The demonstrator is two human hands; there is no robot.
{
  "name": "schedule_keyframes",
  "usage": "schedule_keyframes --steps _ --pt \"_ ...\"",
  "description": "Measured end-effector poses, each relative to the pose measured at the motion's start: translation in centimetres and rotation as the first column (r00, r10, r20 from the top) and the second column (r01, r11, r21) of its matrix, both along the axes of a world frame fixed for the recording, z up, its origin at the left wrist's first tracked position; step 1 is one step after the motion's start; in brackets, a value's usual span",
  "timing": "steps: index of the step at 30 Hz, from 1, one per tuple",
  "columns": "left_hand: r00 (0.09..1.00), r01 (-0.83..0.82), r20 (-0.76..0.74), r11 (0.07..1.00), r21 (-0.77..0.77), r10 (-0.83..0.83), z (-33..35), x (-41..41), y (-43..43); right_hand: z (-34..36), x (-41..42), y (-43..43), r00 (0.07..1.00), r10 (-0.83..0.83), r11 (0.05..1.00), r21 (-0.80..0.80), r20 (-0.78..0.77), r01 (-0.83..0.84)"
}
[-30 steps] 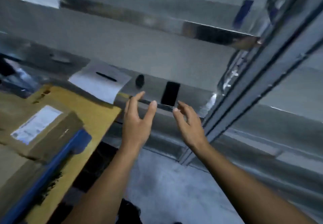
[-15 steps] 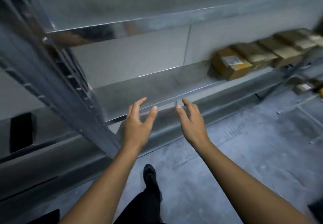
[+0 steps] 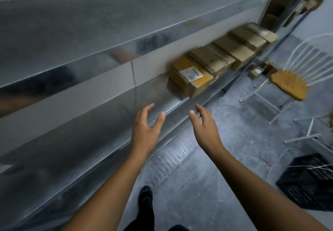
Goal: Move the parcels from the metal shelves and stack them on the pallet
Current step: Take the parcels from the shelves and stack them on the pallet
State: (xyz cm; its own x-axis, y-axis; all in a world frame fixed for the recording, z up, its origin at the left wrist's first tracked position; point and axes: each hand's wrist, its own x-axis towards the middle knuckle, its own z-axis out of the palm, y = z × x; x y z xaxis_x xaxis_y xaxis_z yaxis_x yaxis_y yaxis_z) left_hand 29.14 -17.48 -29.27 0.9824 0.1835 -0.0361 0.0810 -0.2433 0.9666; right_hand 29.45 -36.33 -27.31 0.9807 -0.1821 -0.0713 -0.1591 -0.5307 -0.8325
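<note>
Reaching left hand and right hand, fingers spread, empty, toward parcels at one o'clock on shelf for lifting

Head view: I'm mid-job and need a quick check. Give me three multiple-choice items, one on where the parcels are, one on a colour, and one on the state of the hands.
1. The row of parcels sits:
A. on the metal shelf
B. inside a black crate
C. on a pallet

2. The chair seat is:
A. black
B. yellow-orange
C. blue

3. The left hand and right hand are:
A. both gripping a box
B. both open, holding nothing
C. one open, one holding tape

Answers:
1 A: the boxes stand side by side on the shelf surface, ahead and to the right of the hands.
2 B: the seat shows yellow-orange between white wire legs and back.
3 B: the fingers of both hands are spread and relaxed, short of the nearest box.
</note>
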Motion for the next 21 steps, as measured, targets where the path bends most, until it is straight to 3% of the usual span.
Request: schedule_keyframes --steps 11,17,21 --pt "0.993 0.108 -0.047 0.994 0.005 -0.108 -0.5 10.1 -6.0 -0.1 9.3 -6.6 0.994 -0.110 0.994 -0.021 0.016 0.110" --pt "0.995 0.040 -0.092 0.999 0.007 -0.040 -1.7 14.8 -10.4 -1.4 16.5 -11.6 0.994 -0.106 0.994 0.004 0.005 0.106" --pt "0.987 -0.047 -0.154 0.999 -0.005 0.046 -2.2 17.8 -13.9 -2.9 21.1 -13.3 0.999 -0.011 0.999 0.044 -0.042 0.013"
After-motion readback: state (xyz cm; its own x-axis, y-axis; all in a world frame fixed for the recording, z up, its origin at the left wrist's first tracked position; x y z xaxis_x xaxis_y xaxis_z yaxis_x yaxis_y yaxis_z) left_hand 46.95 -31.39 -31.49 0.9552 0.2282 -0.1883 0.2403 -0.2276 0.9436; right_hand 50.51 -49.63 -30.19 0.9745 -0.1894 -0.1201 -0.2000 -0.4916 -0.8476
